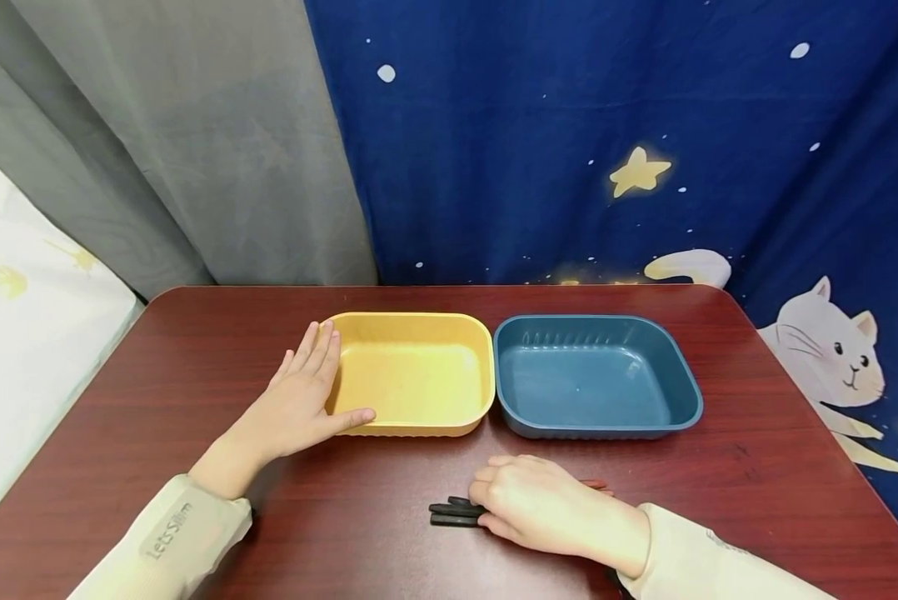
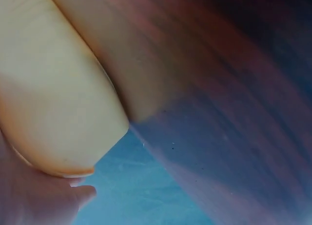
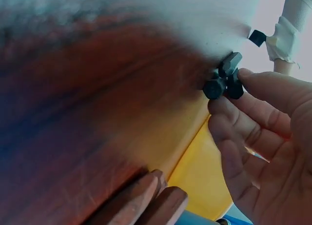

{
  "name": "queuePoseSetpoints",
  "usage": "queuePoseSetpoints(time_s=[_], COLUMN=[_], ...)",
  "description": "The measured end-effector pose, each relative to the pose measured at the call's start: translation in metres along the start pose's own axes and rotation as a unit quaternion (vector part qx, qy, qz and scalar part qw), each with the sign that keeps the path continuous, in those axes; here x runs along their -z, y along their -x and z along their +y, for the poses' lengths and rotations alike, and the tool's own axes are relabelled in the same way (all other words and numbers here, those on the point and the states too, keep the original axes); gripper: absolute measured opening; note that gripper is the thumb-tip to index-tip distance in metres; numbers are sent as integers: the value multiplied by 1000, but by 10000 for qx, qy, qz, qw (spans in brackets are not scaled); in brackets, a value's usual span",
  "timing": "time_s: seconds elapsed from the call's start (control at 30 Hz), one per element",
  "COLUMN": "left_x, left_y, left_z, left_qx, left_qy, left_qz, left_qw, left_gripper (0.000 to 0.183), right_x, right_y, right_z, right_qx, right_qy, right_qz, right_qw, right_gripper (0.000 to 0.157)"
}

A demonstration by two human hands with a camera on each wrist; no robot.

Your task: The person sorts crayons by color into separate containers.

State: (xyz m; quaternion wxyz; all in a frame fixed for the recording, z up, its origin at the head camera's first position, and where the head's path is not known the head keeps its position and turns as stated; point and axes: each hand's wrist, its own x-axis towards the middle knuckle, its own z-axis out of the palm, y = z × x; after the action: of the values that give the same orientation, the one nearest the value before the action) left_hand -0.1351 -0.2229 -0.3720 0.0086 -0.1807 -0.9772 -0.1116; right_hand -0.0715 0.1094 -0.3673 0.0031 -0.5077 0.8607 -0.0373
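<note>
My left hand rests on the left end of the yellow plastic box, fingers straight along its rim and thumb over the front edge. In the left wrist view the outside of this box, pale there, fills the upper left, above part of the hand. Low over the table, in front of the boxes, my right hand pinches several slim black sticks with faceted ends between thumb and fingers. Reddish-brown sticks lie close by, mostly covered by the right hand in the head view.
A blue box stands right against the yellow one, on its right. Both sit toward the back of the dark red wooden table. Behind the table hang a grey curtain and a blue starry one.
</note>
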Motion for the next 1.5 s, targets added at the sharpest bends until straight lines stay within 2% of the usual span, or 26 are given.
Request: queuePoseSetpoints(time_s=[0.17, 0.4, 0.6, 0.8, 1.03, 1.33, 1.5], left_x=[-1, -2, -3, -2, -4, -5, -4], left_y=[-1, -2, -1, -1, -2, -1, -1], left_z=[-1, 0, -1, -1, -2, 0, 0], left_qx=[-32, -6, -44, -93, -97, -75, -60], left_qy=[-104, -221, -227, -217, -189, -157, -198], left_qz=[61, 55, 53, 29, 36, 53, 92], left_qw=[9999, 9997, 9997, 9997, 9998, 9998, 9997], left_gripper=[118, 118, 116, 115, 114, 114, 114], right_x=[2, 3, 8, 15, 22, 33, 33], right_y=[-2, -4, -7, -14, -25, -43, -61], right_z=[1, 6, 8, 13, 16, 27, 38], right_qx=[-96, -162, -426, -449, -343, -363, -637], right_qy=[-271, -920, -1273, -1473, -1421, -1663, -2112], right_qz=[-90, -117, -98, 221, 683, 1249, 1258], right_qw=[9995, 9956, 9909, 9878, 9869, 9775, 9672], right_gripper=[11, 6, 8, 10, 3, 5, 5])
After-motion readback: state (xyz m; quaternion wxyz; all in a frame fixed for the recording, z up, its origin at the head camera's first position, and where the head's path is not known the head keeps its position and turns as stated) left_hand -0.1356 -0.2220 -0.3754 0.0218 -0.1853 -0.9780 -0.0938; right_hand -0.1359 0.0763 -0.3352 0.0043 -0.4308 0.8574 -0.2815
